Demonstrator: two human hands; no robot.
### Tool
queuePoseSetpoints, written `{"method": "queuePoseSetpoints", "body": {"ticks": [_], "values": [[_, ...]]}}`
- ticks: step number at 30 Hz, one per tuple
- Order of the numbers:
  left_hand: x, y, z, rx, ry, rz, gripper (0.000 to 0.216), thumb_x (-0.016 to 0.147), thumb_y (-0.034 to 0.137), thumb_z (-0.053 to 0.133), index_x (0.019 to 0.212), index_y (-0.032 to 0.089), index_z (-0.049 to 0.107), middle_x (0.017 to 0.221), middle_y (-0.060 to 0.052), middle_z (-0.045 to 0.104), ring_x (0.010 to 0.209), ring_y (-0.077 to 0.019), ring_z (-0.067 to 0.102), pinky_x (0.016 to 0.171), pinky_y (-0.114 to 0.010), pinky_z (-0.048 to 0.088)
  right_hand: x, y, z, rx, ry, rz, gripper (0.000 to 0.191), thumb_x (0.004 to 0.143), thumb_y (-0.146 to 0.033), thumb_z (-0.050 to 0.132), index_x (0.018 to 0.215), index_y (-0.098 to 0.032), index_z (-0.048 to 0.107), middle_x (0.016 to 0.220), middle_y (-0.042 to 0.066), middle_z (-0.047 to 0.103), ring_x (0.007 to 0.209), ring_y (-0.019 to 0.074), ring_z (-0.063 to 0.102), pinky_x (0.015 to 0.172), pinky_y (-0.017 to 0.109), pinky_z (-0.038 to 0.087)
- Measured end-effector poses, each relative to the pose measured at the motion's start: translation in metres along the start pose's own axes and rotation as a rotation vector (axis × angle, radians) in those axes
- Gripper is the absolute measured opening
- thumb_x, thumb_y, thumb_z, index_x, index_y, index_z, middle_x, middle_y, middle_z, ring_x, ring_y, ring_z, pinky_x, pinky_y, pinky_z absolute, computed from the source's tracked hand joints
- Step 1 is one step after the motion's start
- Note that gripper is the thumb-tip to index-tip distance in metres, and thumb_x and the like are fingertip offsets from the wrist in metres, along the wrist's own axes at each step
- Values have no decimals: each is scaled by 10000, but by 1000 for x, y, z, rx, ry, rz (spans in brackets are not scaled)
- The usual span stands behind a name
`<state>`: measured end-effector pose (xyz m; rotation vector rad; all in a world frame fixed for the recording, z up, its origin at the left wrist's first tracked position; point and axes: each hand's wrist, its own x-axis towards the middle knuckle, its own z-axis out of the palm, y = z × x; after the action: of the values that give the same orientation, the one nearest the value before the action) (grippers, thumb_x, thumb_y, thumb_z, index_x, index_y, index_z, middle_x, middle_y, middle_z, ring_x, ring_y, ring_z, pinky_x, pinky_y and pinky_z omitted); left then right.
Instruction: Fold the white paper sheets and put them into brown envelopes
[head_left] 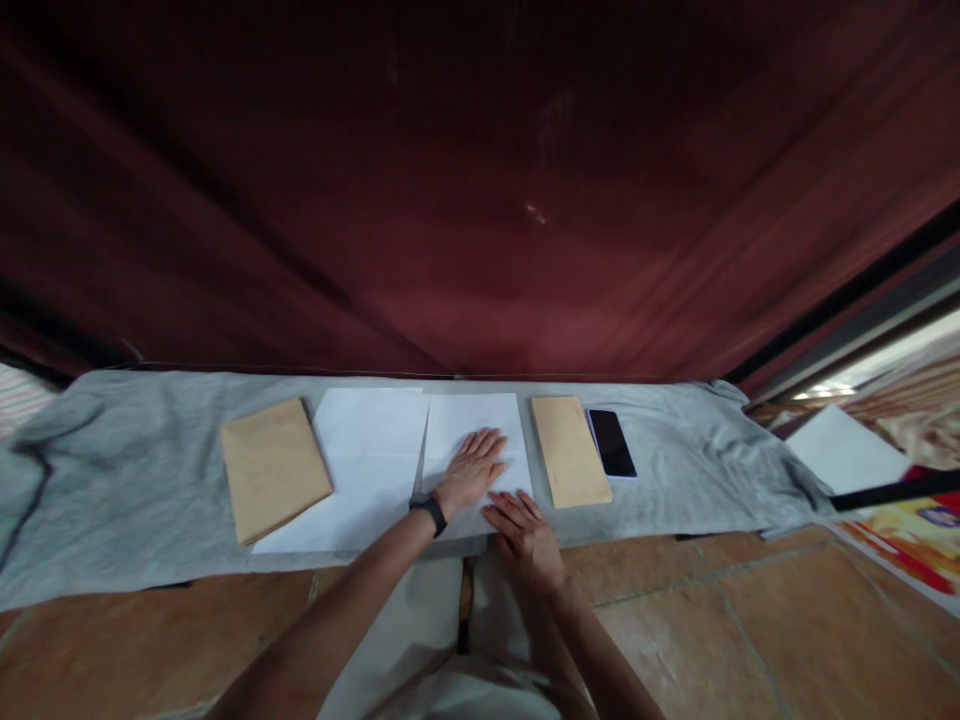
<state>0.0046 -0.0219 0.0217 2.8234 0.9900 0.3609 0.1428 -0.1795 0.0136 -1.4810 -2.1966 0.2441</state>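
Observation:
My left hand (471,468), with a dark watch on its wrist, lies flat on a white sheet of paper (469,412), its fingers stretched to the upper right. Near that sheet's lower right corner rests my right hand (529,540), fingers extended and touching the paper's bottom edge. More white paper (371,440) lies just left of the sheet, partly covered at its left by brown envelopes (274,465). To the right of my hands there is a narrower brown envelope (571,452).
A phone (615,442) lies right of the narrow envelope. Grey cloth (690,460) covers the long narrow surface. Dark red fabric (480,200) rises behind it. Tiled floor (675,620) shows below, and a white sheet (847,450) and a colourful printed item (922,540) are at far right.

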Motion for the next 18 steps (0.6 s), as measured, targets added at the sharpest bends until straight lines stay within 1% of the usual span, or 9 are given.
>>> {"method": "queuePoseSetpoints", "body": {"ticks": [3,6,9,11,13,15,16,18], "values": [[15,-22,8,22,8,10,493,1034,404,367,1476,216,481,1582,-86,442,1477,-231,376,1217,-476,290,0,-2,2,11,13,6,552,913,-150,544,1453,-262,520,1479,74,560,1372,240,506,1209,536,326],[27,-43,8,20,18,2,486,1032,391,356,1467,228,497,1578,-77,450,1472,-235,385,1215,-469,294,1,-2,3,21,15,18,570,914,-165,537,1475,-249,491,1484,79,554,1380,239,498,1217,537,311],[39,-61,5,16,53,-40,489,1022,369,357,1461,215,508,1557,-91,477,1460,-240,405,1218,-469,289,1,-1,5,16,20,33,598,902,-179,548,1492,-239,471,1511,89,523,1400,246,475,1211,529,327],[44,-68,5,10,88,-97,485,1013,342,365,1450,199,519,1534,-110,503,1454,-249,413,1219,-484,286,1,-1,6,0,37,50,602,894,-191,556,1489,-232,476,1533,100,495,1422,259,448,1203,526,342],[43,-67,5,-4,117,-168,473,1002,309,380,1428,171,535,1512,-141,521,1445,-265,423,1208,-513,303,2,-2,7,-13,53,66,593,891,-202,557,1480,-220,487,1542,109,482,1436,269,429,1198,525,352],[30,-57,5,-26,130,-202,457,996,296,402,1402,148,550,1503,-166,522,1436,-277,432,1187,-534,336,3,-3,7,-19,56,80,576,889,-205,554,1463,-207,504,1536,116,489,1435,274,430,1196,525,356],[18,-49,4,-40,128,-185,449,997,309,413,1390,148,559,1502,-168,520,1430,-276,439,1177,-530,355,3,-4,7,-18,52,87,570,886,-206,555,1454,-200,513,1533,118,493,1433,276,434,1196,525,355],[-14,-31,-1,-57,121,-128,455,1004,347,423,1397,159,555,1521,-164,500,1432,-275,438,1165,-524,378,5,-5,6,-11,40,98,566,877,-211,559,1441,-195,525,1530,116,498,1428,277,440,1200,521,352]]}}
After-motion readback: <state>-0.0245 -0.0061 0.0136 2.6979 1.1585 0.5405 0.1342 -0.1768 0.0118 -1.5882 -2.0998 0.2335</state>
